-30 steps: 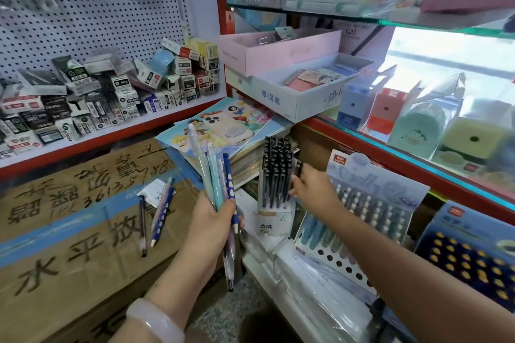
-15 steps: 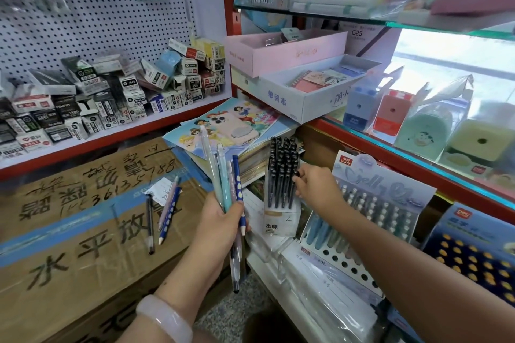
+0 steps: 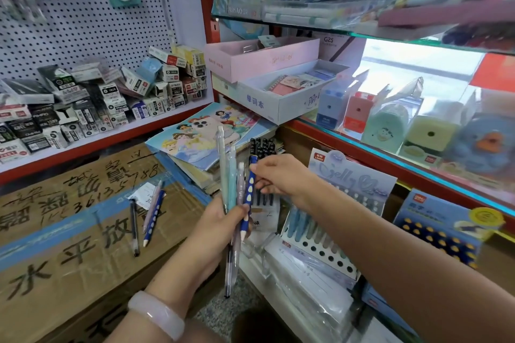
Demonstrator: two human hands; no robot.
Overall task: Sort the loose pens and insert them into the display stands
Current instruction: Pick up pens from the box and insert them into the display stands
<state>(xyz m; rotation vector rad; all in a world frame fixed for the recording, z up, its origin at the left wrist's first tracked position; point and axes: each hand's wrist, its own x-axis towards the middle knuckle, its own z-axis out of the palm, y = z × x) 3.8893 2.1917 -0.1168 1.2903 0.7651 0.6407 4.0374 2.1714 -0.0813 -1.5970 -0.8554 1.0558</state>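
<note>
Left hand [image 3: 220, 220] grips a bunch of pens [image 3: 232, 203] upright, fingers curled round them. Right hand [image 3: 281, 175] pinches the top of the blue dotted pen [image 3: 249, 198] in that bunch — just before the black-pen stand [image 3: 263, 172]. Jelly stand [image 3: 331, 234] right, loose pens [image 3: 145, 217] on the cardboard box [image 3: 69, 245].

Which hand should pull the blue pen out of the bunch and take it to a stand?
Right. The right hand already pinches the top of the blue pen, and the stands lie on its side. The left hand grips the whole bunch, so it looks tied up.
</note>
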